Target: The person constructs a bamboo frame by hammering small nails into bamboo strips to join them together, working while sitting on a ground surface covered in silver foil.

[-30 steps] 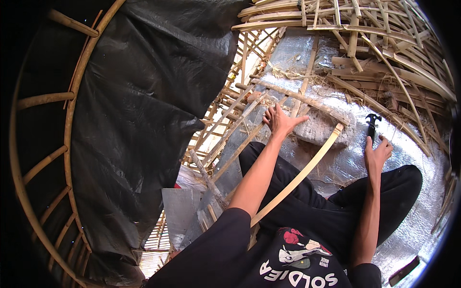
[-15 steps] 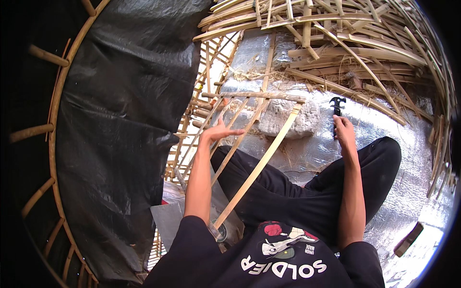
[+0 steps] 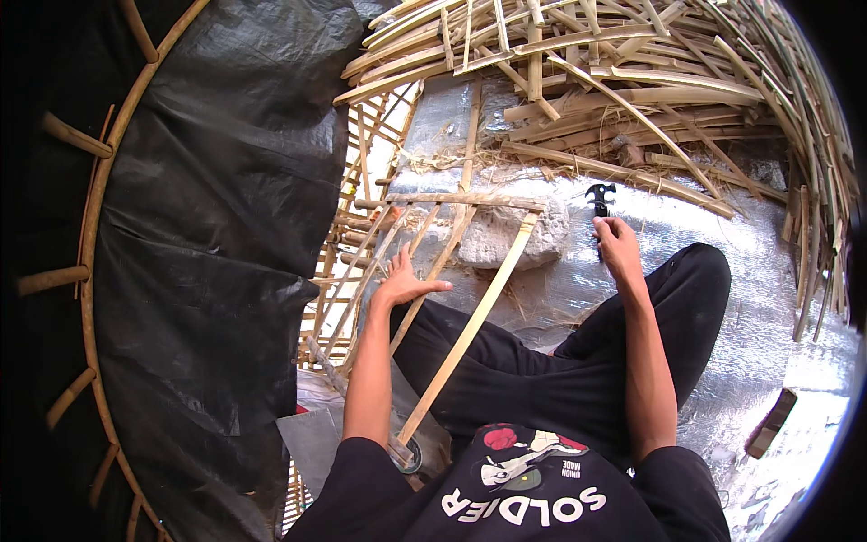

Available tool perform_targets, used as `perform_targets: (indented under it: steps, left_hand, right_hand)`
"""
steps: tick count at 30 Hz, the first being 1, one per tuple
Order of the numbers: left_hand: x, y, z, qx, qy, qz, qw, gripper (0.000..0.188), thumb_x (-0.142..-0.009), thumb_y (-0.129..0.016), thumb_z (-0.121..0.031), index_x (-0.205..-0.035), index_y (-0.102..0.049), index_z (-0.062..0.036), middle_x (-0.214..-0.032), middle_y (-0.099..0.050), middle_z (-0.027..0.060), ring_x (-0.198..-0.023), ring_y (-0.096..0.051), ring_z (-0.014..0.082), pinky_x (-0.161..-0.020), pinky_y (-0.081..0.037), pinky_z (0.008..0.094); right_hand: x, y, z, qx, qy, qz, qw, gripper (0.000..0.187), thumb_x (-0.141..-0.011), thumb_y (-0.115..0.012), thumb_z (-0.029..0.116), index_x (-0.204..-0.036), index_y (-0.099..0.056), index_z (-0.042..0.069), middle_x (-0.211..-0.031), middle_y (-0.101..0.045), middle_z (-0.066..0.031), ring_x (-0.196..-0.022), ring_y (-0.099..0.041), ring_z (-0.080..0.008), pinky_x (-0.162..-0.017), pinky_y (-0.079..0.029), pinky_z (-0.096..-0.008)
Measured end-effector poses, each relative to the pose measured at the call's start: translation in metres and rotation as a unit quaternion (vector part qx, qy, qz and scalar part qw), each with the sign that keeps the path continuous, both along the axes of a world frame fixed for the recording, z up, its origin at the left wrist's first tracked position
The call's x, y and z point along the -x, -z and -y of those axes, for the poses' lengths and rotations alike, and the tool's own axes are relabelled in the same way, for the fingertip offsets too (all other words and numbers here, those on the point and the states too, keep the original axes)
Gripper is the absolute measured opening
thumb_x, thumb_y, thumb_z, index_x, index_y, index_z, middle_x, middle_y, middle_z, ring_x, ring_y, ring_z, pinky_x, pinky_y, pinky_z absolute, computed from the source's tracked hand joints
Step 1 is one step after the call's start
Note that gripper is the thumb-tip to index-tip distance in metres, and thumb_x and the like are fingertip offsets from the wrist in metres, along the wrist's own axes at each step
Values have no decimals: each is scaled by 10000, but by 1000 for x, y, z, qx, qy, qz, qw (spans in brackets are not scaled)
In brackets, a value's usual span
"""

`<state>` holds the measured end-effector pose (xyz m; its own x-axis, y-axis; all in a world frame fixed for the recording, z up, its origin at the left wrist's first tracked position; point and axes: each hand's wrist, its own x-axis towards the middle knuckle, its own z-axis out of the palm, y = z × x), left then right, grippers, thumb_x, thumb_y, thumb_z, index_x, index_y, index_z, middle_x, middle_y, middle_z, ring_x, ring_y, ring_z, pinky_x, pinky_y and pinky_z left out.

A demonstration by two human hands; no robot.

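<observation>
In front of me lies a frame of bamboo slats, its far crossbar [image 3: 452, 199] resting on a rough grey stone block [image 3: 517, 237]. A paler slat [image 3: 471, 330] runs from that block end down toward my body. My left hand [image 3: 404, 282] is over the frame's left slats with its fingers spread and thumb pointing right; nothing is in it. Whether it touches the slats I cannot tell. Over the foil-like sheet to the right, my right hand [image 3: 618, 244] is closed round the handle of a black claw hammer [image 3: 600, 193], head pointing away from me.
A heap of split bamboo [image 3: 650, 99] fills the far right. Black plastic sheeting [image 3: 208, 235] hangs at left behind a curved bamboo pole [image 3: 90, 298]. A short wood piece [image 3: 772, 423] lies on the silvery sheet [image 3: 686, 483] at lower right. My crossed legs are beneath the frame.
The whole view has shifted, so most things sit further left. My left hand has come slightly nearer along the slats, fingers still spread. The hammer stays in my right hand.
</observation>
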<state>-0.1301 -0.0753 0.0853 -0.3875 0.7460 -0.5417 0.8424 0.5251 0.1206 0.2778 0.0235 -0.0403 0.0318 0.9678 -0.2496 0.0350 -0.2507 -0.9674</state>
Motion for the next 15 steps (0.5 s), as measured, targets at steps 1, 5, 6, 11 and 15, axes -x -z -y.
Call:
perform_targets:
  steps: [1,5,6,11,15]
  left_hand:
    - [0,3,2,-10,1,-8,1000,1674,-485,-886,-771,-1628,73,-13,-1652,-63,358,-1574,-31,443,-1277,-126,526]
    - [1,9,8,-20,6,-24,999,1695,-460,-838,-842,-1637,86,-44,-1676,-88,306,-1576,-97,432,-1213,-115,684]
    - [-1,6,9,-16,9,-23,1000,1725,-437,-821,-875,-1634,104,-47,-1680,-76,307,-1578,-95,427,-1210,-97,698]
    - [-30,-104,-1,-387,126,56,912,1152,-697,-640,-895,-1540,-460,-130,-1637,-318,216,-1541,-283,353,-1228,-269,518]
    - [-86,-235,19,-592,343,385,620,1357,-669,-472,-990,-1531,-391,55,-1600,-394,217,-1472,-385,345,-1162,-327,493]
  right_hand:
    - [-1,-7,1,-8,1,-17,1000,413,-998,-648,338,-1111,-690,-57,-903,-719,-95,-758,-637,-134,-707,-508,-291]
    - [-11,-39,3,4,10,-146,989,331,-1029,-614,315,-1077,-696,-2,-843,-661,-7,-643,-513,-24,-566,-398,-196]
    - [-15,-41,3,1,1,-132,991,331,-1029,-614,315,-1077,-696,-2,-843,-661,-7,-643,-513,-24,-566,-398,-196]
    - [-19,-29,4,71,8,-100,992,294,-1035,-586,291,-1078,-706,26,-823,-666,27,-651,-536,-36,-558,-405,-211]
    - [-9,-39,11,87,-43,-121,988,282,-1042,-592,307,-1076,-691,45,-826,-654,42,-668,-543,-46,-599,-415,-211]
